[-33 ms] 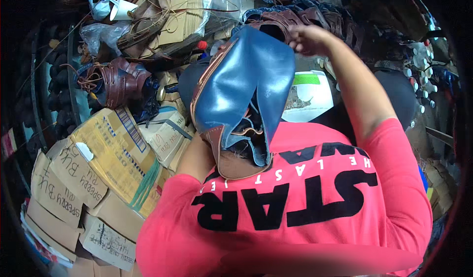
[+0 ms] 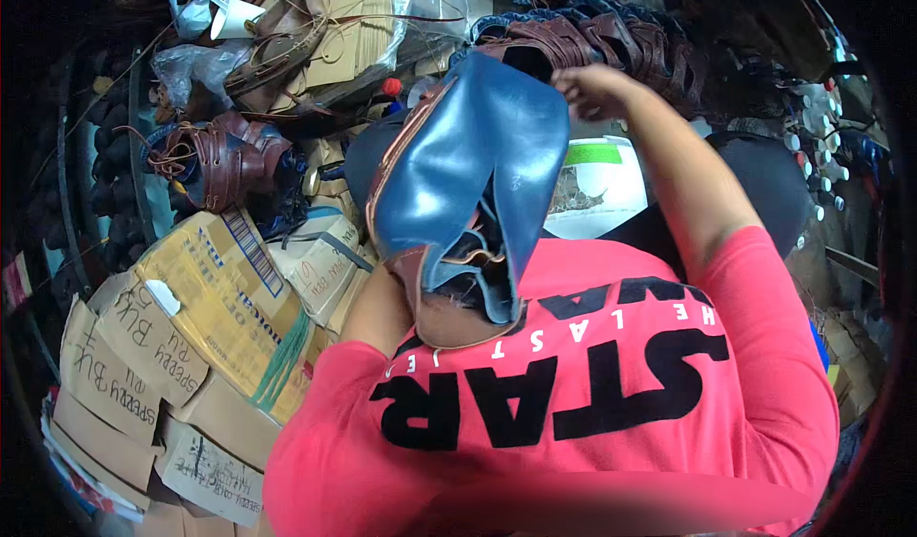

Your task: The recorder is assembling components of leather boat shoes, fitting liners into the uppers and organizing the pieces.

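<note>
A glossy blue leather shoe upper (image 2: 487,145) with brown trim stands raised in front of my chest. Its slit and rough inner layers face me, above a brown rounded end (image 2: 463,322). Behind its left side runs my left forearm (image 2: 375,312); the leather hides that hand and its fingers. My right hand (image 2: 600,93) is beside the upper's far right corner, fingers curled together. What they pinch, if anything, is too small to make out.
Brown and blue shoes (image 2: 611,45) line the far side, with another brown laced shoe (image 2: 224,160) at left. Cardboard boxes (image 2: 220,293) are stacked near left. A white container (image 2: 597,188) with a green strip sits beyond my lap. Several small bottles (image 2: 821,145) stand at right.
My right hand has moved slightly down and nearer me, its fingers curling more. The blue upper has shifted a little to the left.
</note>
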The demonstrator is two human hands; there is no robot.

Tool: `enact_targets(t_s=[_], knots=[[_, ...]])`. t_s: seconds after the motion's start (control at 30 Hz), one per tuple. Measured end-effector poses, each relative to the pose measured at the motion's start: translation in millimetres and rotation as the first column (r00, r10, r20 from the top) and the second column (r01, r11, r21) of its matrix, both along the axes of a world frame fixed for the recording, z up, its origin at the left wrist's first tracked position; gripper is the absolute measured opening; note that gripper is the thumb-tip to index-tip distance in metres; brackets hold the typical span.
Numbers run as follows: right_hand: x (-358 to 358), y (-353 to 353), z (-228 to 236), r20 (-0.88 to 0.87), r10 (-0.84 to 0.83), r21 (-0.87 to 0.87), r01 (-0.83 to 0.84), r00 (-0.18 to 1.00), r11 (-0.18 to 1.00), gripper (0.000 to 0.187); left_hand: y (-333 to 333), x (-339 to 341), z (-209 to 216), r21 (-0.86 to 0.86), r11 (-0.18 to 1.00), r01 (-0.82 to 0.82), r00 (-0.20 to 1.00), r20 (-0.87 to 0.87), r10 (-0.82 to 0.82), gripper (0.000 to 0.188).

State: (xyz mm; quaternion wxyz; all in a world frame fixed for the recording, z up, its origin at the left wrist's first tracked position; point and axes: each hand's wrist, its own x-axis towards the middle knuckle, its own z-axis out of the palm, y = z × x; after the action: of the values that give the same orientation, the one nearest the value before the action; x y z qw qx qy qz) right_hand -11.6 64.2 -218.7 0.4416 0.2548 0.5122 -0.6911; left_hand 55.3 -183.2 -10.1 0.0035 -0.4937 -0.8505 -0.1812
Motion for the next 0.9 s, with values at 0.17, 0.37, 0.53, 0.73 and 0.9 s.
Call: enact_targets(t_s=[0.17, 0.37, 0.53, 0.73, 0.9], knots=[[20, -91, -97, 0.115, 0.181, 0.182, -0.199, 0.977, 0.963, 0.044, -16, -6, -14, -0.031, 0.998, -0.059, 0.997, -0.057, 0.057, 0.059], [25, -127, -150, 0.089, 0.0, 0.162, -0.014, 0.996, 0.987, 0.037, -22, -7, -41, -0.049, 0.993, -0.11, 0.986, -0.135, 0.102, 0.058], [9, -101, -196, -0.078, 0.125, 0.148, -0.112, 0.989, 0.983, 0.035, -15, -20, -52, -0.032, 0.993, -0.115, 0.978, -0.179, 0.108, 0.057], [-19, -23, 3, -0.213, 0.221, 0.349, -0.138, 0.952, 0.927, 0.019, -30, -14, -75, -0.012, 0.974, -0.227, 0.943, -0.251, 0.217, 0.056], [8, 49, 6, -0.279, 0.074, 0.263, 0.002, 0.957, 0.965, 0.01, 47, -19, -57, -0.175, 0.97, -0.167, 0.874, -0.482, 0.064, 0.06]])
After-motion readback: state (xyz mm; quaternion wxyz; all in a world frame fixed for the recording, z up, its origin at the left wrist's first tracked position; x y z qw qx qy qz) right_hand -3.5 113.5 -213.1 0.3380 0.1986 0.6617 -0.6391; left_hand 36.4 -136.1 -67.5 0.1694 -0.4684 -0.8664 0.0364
